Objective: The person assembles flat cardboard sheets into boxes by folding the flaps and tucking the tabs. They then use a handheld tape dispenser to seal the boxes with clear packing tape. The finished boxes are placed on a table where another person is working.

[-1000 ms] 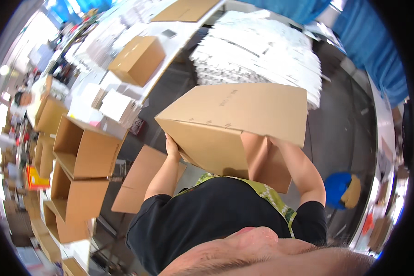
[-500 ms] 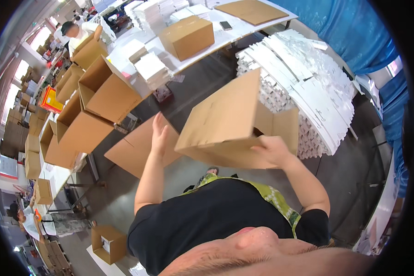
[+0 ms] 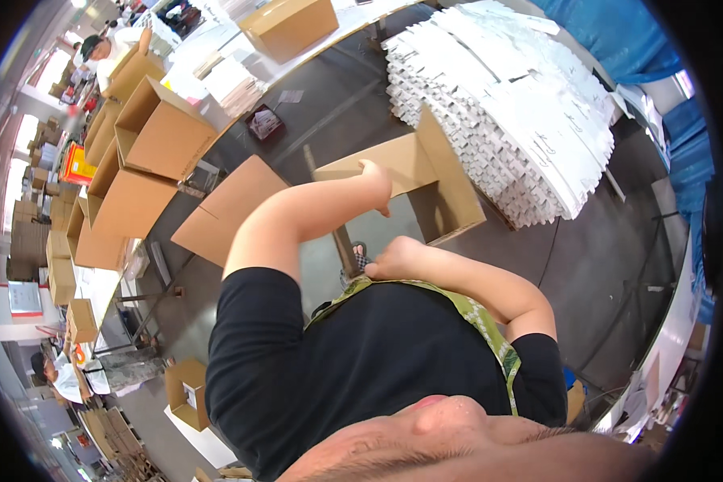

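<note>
A brown cardboard box (image 3: 458, 189) is in front of me, tilted, with the floor visible through its opening. Across the opening reaches my left hand (image 3: 372, 186), a finger and the thumb apart, by the box's far inner wall. Whether its other fingers touch the cardboard is hidden. Closer to my body, my right hand (image 3: 395, 259) is closed at the lower end of the near panel, which shows almost edge-on. To the left, a flat brown cardboard piece (image 3: 229, 209) stands slanted, partly behind my left forearm.
Open cardboard boxes (image 3: 161, 132) line the left side beside a white table (image 3: 301, 64) carrying a closed box (image 3: 289, 28) and paper stacks (image 3: 233, 84). A large pile of white folded card (image 3: 506, 112) is at the right. Another person (image 3: 108, 52) works at far left.
The box has turned, bringing its opening into view. My left hand has swung right across it, and my right hand has moved left and closer to my body.
</note>
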Action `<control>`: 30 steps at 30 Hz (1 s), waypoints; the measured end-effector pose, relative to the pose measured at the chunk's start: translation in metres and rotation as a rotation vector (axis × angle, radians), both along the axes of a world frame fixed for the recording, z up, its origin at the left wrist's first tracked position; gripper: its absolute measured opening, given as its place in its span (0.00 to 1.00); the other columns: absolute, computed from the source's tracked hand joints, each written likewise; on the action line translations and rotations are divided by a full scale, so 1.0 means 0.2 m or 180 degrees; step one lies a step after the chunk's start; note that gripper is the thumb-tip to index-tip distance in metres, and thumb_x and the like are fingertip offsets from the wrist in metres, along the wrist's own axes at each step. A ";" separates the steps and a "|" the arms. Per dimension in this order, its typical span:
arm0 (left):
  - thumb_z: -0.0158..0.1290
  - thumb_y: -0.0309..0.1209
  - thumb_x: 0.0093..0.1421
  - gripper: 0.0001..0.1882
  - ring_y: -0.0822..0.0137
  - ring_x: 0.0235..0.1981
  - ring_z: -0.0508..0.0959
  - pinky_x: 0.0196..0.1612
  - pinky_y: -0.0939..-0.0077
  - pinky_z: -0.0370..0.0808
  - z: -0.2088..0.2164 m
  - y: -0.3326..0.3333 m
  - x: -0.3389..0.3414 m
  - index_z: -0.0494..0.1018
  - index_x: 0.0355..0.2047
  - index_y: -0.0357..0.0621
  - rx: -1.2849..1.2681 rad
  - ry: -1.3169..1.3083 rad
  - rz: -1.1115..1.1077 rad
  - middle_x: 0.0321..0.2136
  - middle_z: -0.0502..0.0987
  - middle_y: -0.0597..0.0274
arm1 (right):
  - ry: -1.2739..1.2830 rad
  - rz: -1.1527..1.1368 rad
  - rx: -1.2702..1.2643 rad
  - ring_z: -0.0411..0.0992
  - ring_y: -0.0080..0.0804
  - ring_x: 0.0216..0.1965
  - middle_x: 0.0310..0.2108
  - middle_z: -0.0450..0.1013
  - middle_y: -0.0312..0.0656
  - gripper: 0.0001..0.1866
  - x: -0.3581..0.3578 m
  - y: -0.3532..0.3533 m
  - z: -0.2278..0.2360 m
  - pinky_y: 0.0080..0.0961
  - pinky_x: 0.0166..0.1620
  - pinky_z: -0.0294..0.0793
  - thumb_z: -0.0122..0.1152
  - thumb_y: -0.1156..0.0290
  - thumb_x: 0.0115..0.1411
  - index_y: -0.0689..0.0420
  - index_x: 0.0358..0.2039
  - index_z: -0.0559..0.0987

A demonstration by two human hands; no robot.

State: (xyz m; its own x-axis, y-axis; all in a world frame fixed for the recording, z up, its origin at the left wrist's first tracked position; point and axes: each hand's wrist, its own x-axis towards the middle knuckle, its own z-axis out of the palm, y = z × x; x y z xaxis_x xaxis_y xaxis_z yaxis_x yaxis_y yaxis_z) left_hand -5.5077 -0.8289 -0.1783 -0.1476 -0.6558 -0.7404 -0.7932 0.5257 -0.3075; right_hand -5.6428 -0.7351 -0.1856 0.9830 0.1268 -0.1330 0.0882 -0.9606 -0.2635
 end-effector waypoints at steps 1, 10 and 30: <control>0.57 0.58 0.52 0.42 0.58 0.47 0.77 0.47 0.58 0.74 -0.12 -0.03 -0.03 0.66 0.58 0.39 -0.0197 -0.0270 -0.0206 0.49 0.75 0.54 | 0.0086 0.0033 -0.0031 0.78 0.40 0.30 0.27 0.77 0.42 0.07 0.00 0.01 -0.02 0.36 0.25 0.75 0.46 0.68 0.59 0.54 0.35 0.73; 0.50 0.29 0.52 0.16 0.55 0.39 0.82 0.34 0.67 0.79 -0.20 -0.49 0.05 0.79 0.40 0.39 -0.0519 0.0805 0.0740 0.39 0.81 0.52 | 0.0116 -0.1048 -0.0107 0.77 0.36 0.32 0.26 0.76 0.36 0.05 -0.58 -0.16 -0.22 0.34 0.32 0.74 0.51 0.65 0.56 0.47 0.32 0.74; 0.45 0.35 0.61 0.12 0.45 0.32 0.78 0.37 0.51 0.74 -0.15 0.12 -0.57 0.67 0.40 0.40 0.0614 0.1739 -0.0532 0.28 0.78 0.48 | 0.1084 -0.4651 0.0402 0.75 0.45 0.39 0.35 0.77 0.45 0.17 -1.68 0.02 -0.43 0.41 0.40 0.74 0.51 0.69 0.56 0.49 0.46 0.78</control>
